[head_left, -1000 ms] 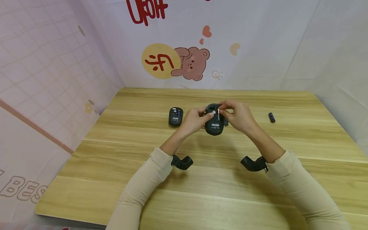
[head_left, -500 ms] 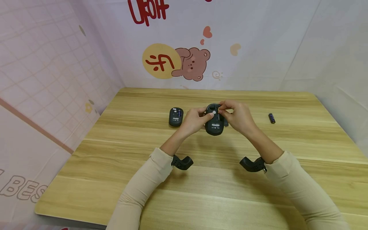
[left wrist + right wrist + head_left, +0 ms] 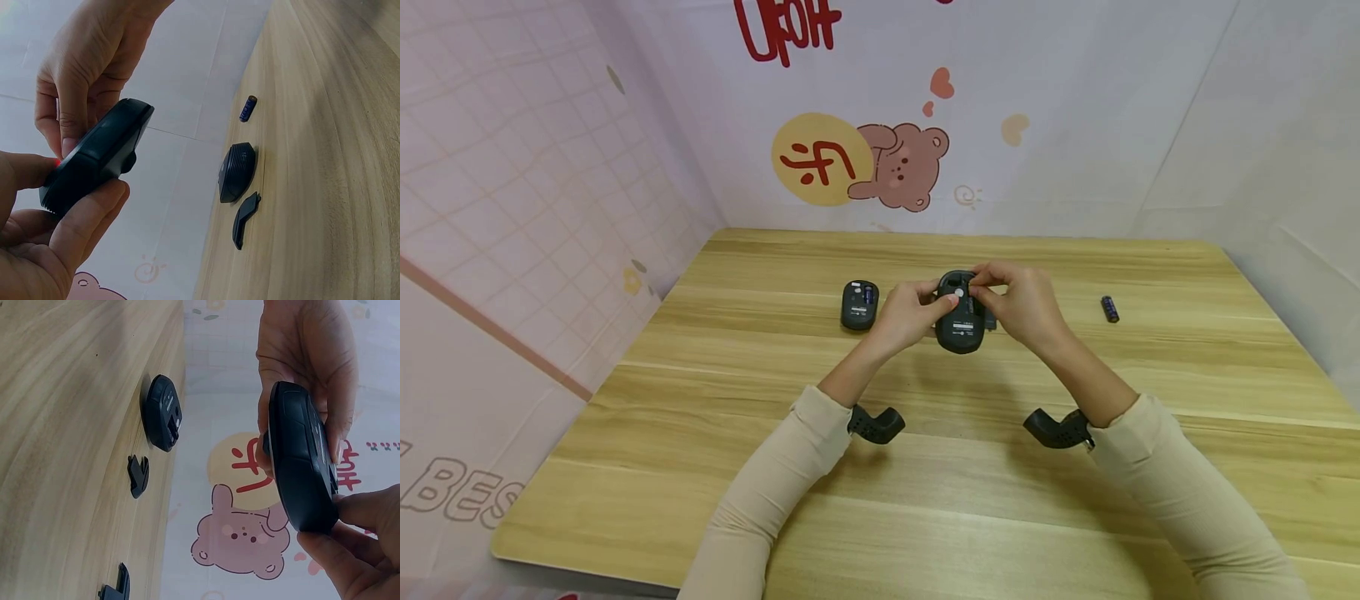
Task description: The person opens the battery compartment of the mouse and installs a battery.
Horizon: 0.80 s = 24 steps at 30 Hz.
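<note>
Mouse gripped in left hand, right hand pinching its end by the slot; imo brace firmly, press gently.

“BES” and “乐” on wall cloth

Brown grain streaked the yellowish wooden table. The rounded black plastic mouse held above it bore white print; toward the table's far right corner, the cylindrical battery was dark blue.
</note>
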Available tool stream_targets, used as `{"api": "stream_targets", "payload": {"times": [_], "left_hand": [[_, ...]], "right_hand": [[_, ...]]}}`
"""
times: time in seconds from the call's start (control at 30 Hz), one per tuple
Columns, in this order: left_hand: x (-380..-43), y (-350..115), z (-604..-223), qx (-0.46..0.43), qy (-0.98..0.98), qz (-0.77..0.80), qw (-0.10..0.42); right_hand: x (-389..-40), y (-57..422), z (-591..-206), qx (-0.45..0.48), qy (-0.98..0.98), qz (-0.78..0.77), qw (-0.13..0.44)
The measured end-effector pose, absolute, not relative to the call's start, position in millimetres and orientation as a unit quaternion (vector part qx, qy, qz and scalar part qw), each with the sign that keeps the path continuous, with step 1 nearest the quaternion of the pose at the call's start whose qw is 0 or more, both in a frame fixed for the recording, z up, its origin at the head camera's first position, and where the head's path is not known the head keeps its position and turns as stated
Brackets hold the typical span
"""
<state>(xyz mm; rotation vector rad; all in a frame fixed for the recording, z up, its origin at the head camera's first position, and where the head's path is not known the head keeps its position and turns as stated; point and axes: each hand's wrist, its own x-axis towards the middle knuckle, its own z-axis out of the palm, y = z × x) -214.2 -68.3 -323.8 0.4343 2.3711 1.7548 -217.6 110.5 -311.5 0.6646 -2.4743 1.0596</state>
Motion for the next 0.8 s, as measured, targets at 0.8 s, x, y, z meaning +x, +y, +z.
{"api": "stream_targets", "payload": {"times": [0.8], "left_hand": [[-217.3, -65.8, -319.7, 0.134, 0.784, 0.597, 0.104]], "right_hand": [[-216.3, 114.4, -309.1, 0.205, -0.881, 0.395, 0.159]]}}
